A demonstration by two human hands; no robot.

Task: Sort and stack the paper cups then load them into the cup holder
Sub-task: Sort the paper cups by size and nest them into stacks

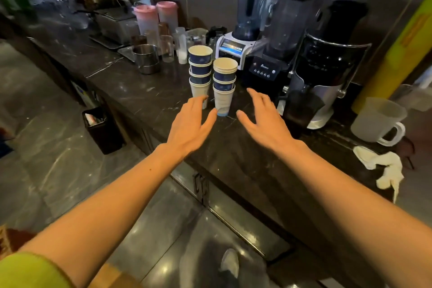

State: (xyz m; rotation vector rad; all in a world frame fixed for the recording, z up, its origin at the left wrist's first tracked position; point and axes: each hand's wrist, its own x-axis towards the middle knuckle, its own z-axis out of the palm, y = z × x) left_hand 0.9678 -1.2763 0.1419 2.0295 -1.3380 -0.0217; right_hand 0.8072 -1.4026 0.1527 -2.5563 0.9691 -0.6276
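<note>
A: What do we have in front of us?

B: Two stacks of paper cups stand upright on the dark marble counter [145,91]. The left stack [200,70] has blue cups over a white one at the bottom, and the right stack [224,84] stands just beside it, a little nearer to us, with a white cup at its base too.

A: And our hands?

B: Both are spread, fingers apart, gripping nothing. Our left hand [190,121] hovers in front of the stacks, its fingertips overlapping the foot of the left stack; whether they touch it we cannot tell. Our right hand [264,119] is to the right of the right stack, apart from it.

A: What lies around?

B: Behind the cups are two blenders [252,30] and a black machine [327,65]. A steel pot [146,58] sits to the left, a plastic jug [376,121] and a white cloth [383,166] to the right
</note>
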